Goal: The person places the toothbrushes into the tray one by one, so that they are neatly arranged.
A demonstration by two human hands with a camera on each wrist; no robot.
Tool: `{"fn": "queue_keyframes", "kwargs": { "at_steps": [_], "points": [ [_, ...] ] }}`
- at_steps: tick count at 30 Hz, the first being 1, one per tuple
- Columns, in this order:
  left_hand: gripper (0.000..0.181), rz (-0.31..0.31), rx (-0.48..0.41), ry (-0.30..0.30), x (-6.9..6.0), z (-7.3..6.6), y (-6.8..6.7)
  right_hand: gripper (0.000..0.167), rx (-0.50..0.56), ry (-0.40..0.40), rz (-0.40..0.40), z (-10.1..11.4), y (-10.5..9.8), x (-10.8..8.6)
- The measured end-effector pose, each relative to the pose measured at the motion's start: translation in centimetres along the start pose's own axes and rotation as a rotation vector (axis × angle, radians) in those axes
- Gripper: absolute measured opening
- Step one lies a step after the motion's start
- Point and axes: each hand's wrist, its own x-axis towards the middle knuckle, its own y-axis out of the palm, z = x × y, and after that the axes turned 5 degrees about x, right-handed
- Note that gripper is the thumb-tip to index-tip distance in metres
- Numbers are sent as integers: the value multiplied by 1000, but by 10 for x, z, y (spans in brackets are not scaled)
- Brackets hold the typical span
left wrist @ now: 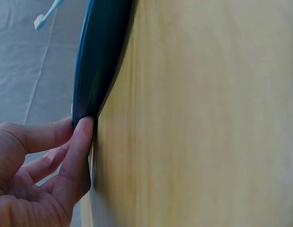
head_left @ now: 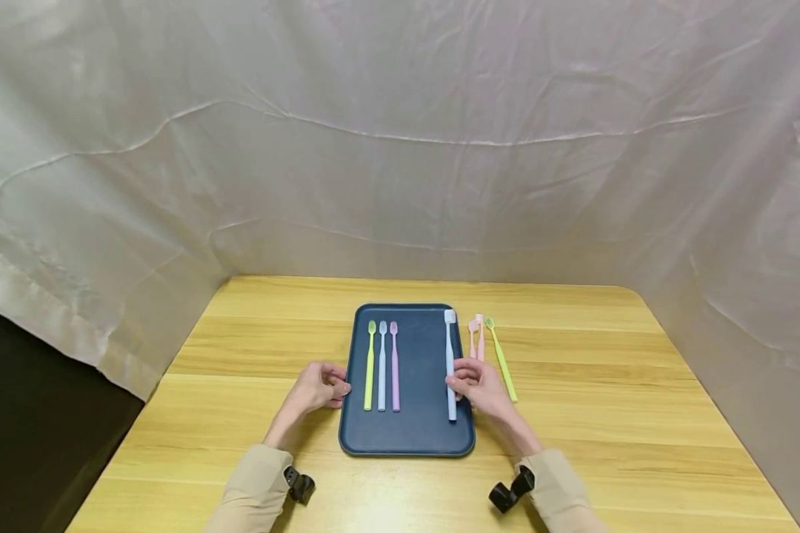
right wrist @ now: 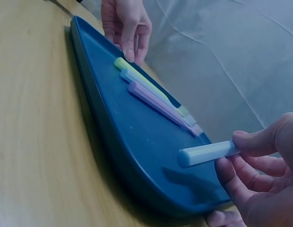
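A person's right hand (head_left: 483, 385), at the 3 o'clock side of a dark blue tray (head_left: 423, 437), pinched a light-blue toothbrush (head_left: 451, 406) above it, thumb and fingers closed on the handle. The left hand (head_left: 321, 386) pinched the tray's rim at 9 o'clock. A yellow-green brush (head_left: 370, 374), a pale-blue brush (head_left: 382, 374) and a purple brush (head_left: 395, 374) lay side by side toward 9 o'clock; two pink brushes (head_left: 481, 337) and a green brush (head_left: 502, 363) lay outside, between 2 and 3. Placing the held brush appeared under way; the next move likely called for carrying it toward 9 o'clock, lining it up beside the purple one and lowering it.
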Motion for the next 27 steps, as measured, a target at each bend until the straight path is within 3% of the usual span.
{"fn": "queue_keyframes", "kwargs": {
  "at_steps": [5, 19, 27],
  "points": [
    [24, 1, 0, -1, 0, 0, 0, 33, -6, -21, 23, -1, 10, 2],
    [26, -1, 4, 11, -1, 0, 0, 24, -62, -38, -41, 2, 35, 11],
    [26, -3, 5, 1, 0, 0, -1, 25, -109, -54, -33, -1, 46, 18]
  ]
}}
